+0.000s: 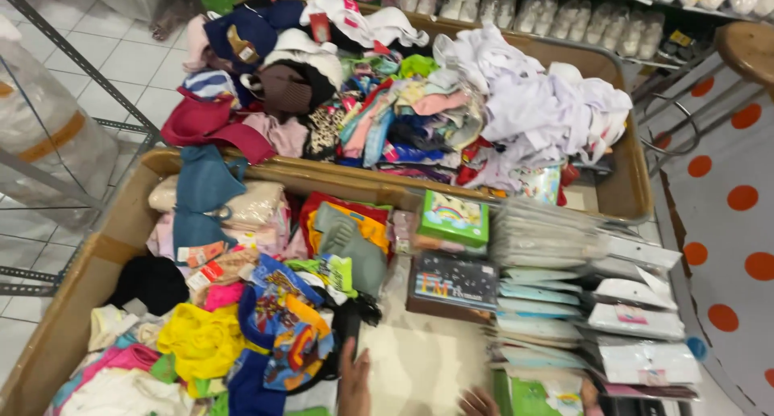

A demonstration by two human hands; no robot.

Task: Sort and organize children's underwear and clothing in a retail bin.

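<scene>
So we're looking down into the near bin, a big cardboard tray full of kids' clothes. Our left hand sits at the bottom edge with flat, released fingers, holding nothing, resting on the bare pale patch of the bin floor just right of the cartoon-print shorts. Our right hand barely pokes into view further right of that patch; can't tell if it's clenched or loose.

The shorts look like thin, soft fabric: light, floppy, no grip trouble, and we'd guess pinching a bunched fold or the waistband works best, since they're tangled with the yellow garment to their left.

Right of the bare patch there's a row of flat packets in slippery-looking plastic sleeves. Further back in the same bin sit a dark box and a green box.

Beyond the near bin, a second bin holds a heap of mixed clothes, with a white pile at its right.
</scene>
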